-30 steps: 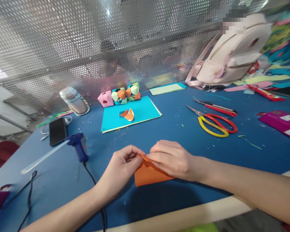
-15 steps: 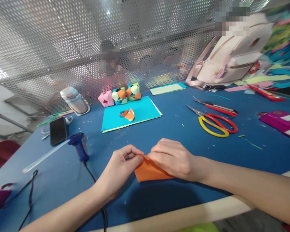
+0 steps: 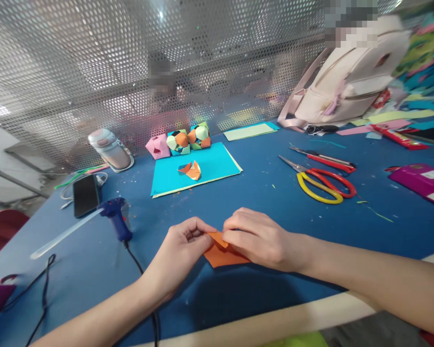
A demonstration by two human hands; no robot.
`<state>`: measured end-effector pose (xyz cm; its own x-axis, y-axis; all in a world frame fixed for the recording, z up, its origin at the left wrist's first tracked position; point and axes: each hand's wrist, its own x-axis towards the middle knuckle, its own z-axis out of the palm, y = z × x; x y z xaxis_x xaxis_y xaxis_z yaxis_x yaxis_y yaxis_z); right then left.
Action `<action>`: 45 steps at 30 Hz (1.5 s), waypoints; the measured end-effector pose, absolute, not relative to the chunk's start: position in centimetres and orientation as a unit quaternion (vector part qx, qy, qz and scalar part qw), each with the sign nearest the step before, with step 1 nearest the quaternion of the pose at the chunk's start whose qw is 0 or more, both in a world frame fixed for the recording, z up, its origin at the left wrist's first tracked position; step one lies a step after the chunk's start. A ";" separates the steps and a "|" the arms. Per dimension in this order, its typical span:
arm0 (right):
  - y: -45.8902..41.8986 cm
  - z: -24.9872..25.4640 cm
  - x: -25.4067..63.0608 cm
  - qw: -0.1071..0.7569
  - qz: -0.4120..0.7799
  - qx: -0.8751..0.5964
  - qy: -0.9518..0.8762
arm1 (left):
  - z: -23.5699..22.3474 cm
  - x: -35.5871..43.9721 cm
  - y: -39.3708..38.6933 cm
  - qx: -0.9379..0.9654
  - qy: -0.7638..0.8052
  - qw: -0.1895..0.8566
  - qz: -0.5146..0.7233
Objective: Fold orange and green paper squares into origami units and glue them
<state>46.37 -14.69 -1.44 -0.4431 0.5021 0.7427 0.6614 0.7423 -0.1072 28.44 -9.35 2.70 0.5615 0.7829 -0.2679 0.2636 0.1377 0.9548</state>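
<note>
Left grip: pinched on the orange paper. Right grip: closed on same sheet's right part. Paper: partly folded, between both grips, near front edge of desk. Left: blue glue gun. Beyond: turquoise sheet, folded orange piece on top. Right: scissors.

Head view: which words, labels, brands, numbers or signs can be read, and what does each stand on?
None can be read.
Pale backpack: its dark patch is too small to make out.
Red slim item: any print is too blurred.
Purple object on the right: white panels, no legible characters.
Orange paper: no print shows.
</note>
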 end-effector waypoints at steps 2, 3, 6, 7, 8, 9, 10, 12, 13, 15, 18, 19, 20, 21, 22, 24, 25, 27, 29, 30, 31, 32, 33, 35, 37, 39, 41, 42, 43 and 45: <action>-14.7 -1.4 46.3 0.400 -0.105 -0.345 -0.842 | 2.8 28.4 -9.4 0.618 0.418 0.631 0.209; -14.7 -1.4 46.2 0.399 -0.102 -0.347 -0.843 | 2.8 28.4 -9.4 0.615 0.419 0.633 0.213; -14.7 -1.4 46.1 0.399 -0.047 -0.381 -0.833 | 2.8 28.3 -9.4 0.608 0.416 0.637 0.226; -14.8 -1.4 46.1 0.398 -0.021 -0.396 -0.827 | 2.7 28.3 -9.4 0.607 0.413 0.639 0.230; -14.8 -1.4 46.1 0.393 0.004 -0.409 -0.823 | 2.7 28.3 -9.4 0.607 0.410 0.641 0.232; -14.8 -1.4 46.1 0.385 0.023 -0.420 -0.822 | 2.7 28.2 -9.4 0.607 0.407 0.642 0.232; -14.9 -1.3 46.2 0.373 0.034 -0.426 -0.824 | 2.6 28.2 -9.4 0.608 0.405 0.642 0.233; -14.9 -1.2 46.2 0.343 0.037 -0.431 -0.833 | 2.6 28.2 -9.4 0.609 0.407 0.639 0.233; -14.9 -1.2 46.3 0.331 0.034 -0.433 -0.838 | 2.6 28.2 -9.4 0.609 0.408 0.638 0.235; -14.8 -1.1 46.3 0.316 0.015 -0.425 -0.848 | 2.6 28.2 -9.4 0.609 0.408 0.637 0.238; -14.6 -1.1 46.4 0.300 -0.027 -0.402 -0.865 | 2.5 28.1 -9.3 0.607 0.405 0.641 0.240; -14.6 -1.1 46.4 0.294 -0.041 -0.395 -0.869 | 2.5 28.1 -9.3 0.606 0.404 0.642 0.240; -14.5 -1.1 46.4 0.290 -0.054 -0.389 -0.873 | 2.4 28.1 -9.3 0.606 0.403 0.642 0.240; -14.5 -1.1 46.4 0.287 -0.066 -0.383 -0.876 | 2.4 28.1 -9.3 0.607 0.402 0.642 0.241; -14.5 -1.0 46.4 0.286 -0.076 -0.377 -0.878 | 2.4 28.1 -9.3 0.606 0.401 0.643 0.242; -14.5 -0.9 46.4 0.290 -0.093 -0.364 -0.880 | 2.4 28.0 -9.3 0.603 0.398 0.646 0.245; -14.5 -0.8 46.4 0.294 -0.095 -0.361 -0.880 | 2.5 28.0 -9.3 0.601 0.397 0.648 0.246; -14.5 -0.6 46.3 0.298 -0.089 -0.356 -0.881 | 2.5 28.1 -9.3 0.598 0.396 0.651 0.249; -14.4 -0.4 46.2 0.297 -0.077 -0.352 -0.884 | 2.5 28.1 -9.3 0.597 0.396 0.650 0.253; -14.4 -0.3 46.2 0.292 -0.070 -0.351 -0.887 | 2.5 28.1 -9.3 0.597 0.397 0.648 0.256; -14.3 -0.3 46.2 0.288 -0.064 -0.350 -0.889 | 2.5 28.1 -9.3 0.598 0.398 0.646 0.259; -14.3 -0.4 46.2 0.285 -0.060 -0.348 -0.891 | 2.4 28.2 -9.2 0.599 0.399 0.643 0.261; -14.2 -0.4 46.2 0.285 -0.058 -0.344 -0.893 | 2.4 28.2 -9.2 0.602 0.400 0.640 0.262; -14.2 -0.5 46.3 0.301 -0.058 -0.326 -0.894 | 2.3 28.1 -9.2 0.611 0.407 0.627 0.262; -14.3 -0.6 46.5 0.339 -0.052 -0.305 -0.888 | 2.4 28.1 -9.2 0.621 0.414 0.611 0.263; -14.4 -0.5 46.5 0.381 -0.034 -0.297 -0.875 | 2.5 28.0 -9.2 0.633 0.417 0.597 0.262; -14.5 -0.4 46.5 0.407 -0.011 -0.307 -0.860 | 2.6 27.9 -9.3 0.646 0.417 0.585 0.257; -14.6 -0.4 46.5 0.412 -0.002 -0.316 -0.855 | 2.7 27.9 -9.3 0.652 0.418 0.580 0.255; -14.6 -0.3 46.5 0.415 0.006 -0.324 -0.850 | 2.7 27.9 -9.4 0.657 0.419 0.573 0.254; -14.6 -0.4 46.5 0.420 0.021 -0.335 -0.843 | 2.8 27.9 -9.4 0.664 0.420 0.564 0.255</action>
<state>46.46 -14.60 -0.35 -0.4224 0.5818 0.6950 0.5466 0.7752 -0.3167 27.90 -9.43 2.80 0.5167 0.8454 -0.1353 0.2704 -0.0112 0.9627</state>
